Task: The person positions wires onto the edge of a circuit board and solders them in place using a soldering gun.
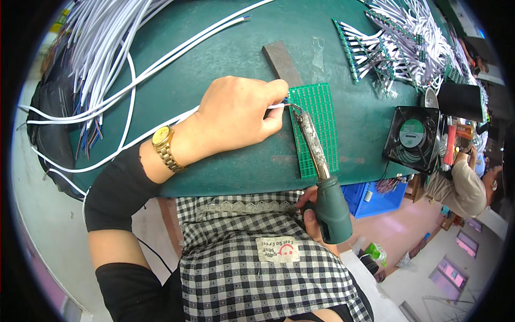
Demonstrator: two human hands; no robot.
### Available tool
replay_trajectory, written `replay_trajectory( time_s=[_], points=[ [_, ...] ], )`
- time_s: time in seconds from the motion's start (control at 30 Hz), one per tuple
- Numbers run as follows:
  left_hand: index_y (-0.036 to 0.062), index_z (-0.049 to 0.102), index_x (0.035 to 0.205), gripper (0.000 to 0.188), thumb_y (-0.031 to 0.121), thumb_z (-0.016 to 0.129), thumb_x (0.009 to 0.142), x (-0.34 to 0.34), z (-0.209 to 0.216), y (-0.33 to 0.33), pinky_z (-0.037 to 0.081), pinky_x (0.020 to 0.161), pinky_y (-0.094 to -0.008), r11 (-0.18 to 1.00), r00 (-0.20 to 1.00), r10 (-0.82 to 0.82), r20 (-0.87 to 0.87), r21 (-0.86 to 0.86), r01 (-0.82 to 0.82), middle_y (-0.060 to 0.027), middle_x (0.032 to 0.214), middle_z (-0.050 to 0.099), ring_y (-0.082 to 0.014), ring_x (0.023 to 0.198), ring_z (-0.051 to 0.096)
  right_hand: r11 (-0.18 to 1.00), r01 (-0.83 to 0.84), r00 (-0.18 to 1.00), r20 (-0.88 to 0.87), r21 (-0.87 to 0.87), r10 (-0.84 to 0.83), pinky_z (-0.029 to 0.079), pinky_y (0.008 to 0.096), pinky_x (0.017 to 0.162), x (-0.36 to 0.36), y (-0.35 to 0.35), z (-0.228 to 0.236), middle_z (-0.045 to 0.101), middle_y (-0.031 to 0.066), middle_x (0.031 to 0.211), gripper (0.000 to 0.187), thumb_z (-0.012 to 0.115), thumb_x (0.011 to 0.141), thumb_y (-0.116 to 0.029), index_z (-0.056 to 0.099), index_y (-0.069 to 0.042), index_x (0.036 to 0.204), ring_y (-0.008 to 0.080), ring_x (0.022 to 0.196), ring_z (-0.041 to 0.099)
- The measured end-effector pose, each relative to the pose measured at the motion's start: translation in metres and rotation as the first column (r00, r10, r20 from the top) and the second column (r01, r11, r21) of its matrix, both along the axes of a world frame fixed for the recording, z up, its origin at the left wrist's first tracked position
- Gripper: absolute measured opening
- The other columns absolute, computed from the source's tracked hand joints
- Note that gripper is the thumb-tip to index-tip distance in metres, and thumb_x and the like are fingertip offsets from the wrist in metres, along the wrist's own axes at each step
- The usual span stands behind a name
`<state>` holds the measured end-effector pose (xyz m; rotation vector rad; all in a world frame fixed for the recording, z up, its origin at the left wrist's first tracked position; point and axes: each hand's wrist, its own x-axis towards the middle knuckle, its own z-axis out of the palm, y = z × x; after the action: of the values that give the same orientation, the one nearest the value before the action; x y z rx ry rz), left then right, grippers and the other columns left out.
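My left hand [236, 110], with a gold watch on its wrist, pinches a white cable [185, 115] close to its stripped end. That end meets the left edge of a green circuit board panel [316, 137] near its top corner. A soldering iron [333, 209] with a dark green handle is in my right hand [310, 217], whose fingers are partly hidden behind the handle. The iron's blotched metal shaft slants up across the board, and its tip is at the cable end. Whether the tip touches the wire or the pad is too small to tell.
A flat metal bar [281, 60] lies at the board's top edge. Loose white cables [107, 48] fill the far left; cables with green boards [397, 48] pile up far right. A black fan [413, 137] stands at right, above a blue crate [375, 201]. Another person [466, 180] sits beyond.
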<state>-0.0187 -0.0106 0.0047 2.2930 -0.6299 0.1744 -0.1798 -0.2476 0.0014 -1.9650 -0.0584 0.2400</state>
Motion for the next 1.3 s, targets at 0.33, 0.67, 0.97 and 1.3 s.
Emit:
replay_trajectory(
  time_s=[0.33,0.67,0.97,1.3],
  points=[
    [0.0074,0.054,0.073,0.012,0.014,0.064,0.075,0.000,-0.002,-0.001,0.044,0.046,-0.0380,1.000,1.000,-0.002,0.027,0.007,0.002,-0.0090,0.058,0.058,-0.0289,0.050,0.057,0.900,0.298,0.954,-0.070,0.317,-0.291,0.049,0.0331,0.066,0.004,0.021,0.027,0.062,0.0121,0.094,0.045,0.067,0.081,-0.034,0.053,-0.003,0.111,0.0175,0.071,0.059],
    [0.0071,0.054,0.073,0.013,0.014,0.064,0.075,-0.001,-0.001,-0.001,0.043,0.046,-0.0374,0.999,1.000,0.000,0.011,0.043,0.000,-0.0088,0.059,0.058,-0.0286,0.051,0.058,0.734,0.247,0.967,-0.116,0.633,-0.226,0.052,0.0349,0.063,0.023,0.018,0.025,0.058,0.0182,0.089,0.051,0.064,0.082,-0.036,0.042,-0.003,0.114,0.0204,0.065,0.059],
    [0.0066,0.053,0.072,0.013,0.012,0.065,0.074,-0.001,0.000,-0.002,0.043,0.046,-0.0372,0.999,1.000,-0.005,0.003,0.032,0.005,-0.0097,0.059,0.057,-0.0282,0.051,0.058,0.592,0.110,0.991,-0.042,0.799,-0.128,0.051,0.0439,0.086,0.063,0.026,0.032,0.055,0.0145,0.086,0.047,0.052,0.089,-0.034,0.038,-0.004,0.122,0.0178,0.063,0.057],
    [0.0069,0.055,0.074,0.012,0.012,0.065,0.075,-0.003,0.006,-0.002,0.044,0.046,-0.0368,0.999,1.000,-0.002,0.012,0.045,0.001,-0.0092,0.060,0.058,-0.0276,0.051,0.059,0.530,0.101,0.974,0.024,0.842,-0.225,0.031,0.0480,0.109,0.080,0.038,0.017,0.056,0.0132,0.085,0.041,0.050,0.087,-0.021,0.040,-0.001,0.121,0.0177,0.063,0.057]
  ],
)
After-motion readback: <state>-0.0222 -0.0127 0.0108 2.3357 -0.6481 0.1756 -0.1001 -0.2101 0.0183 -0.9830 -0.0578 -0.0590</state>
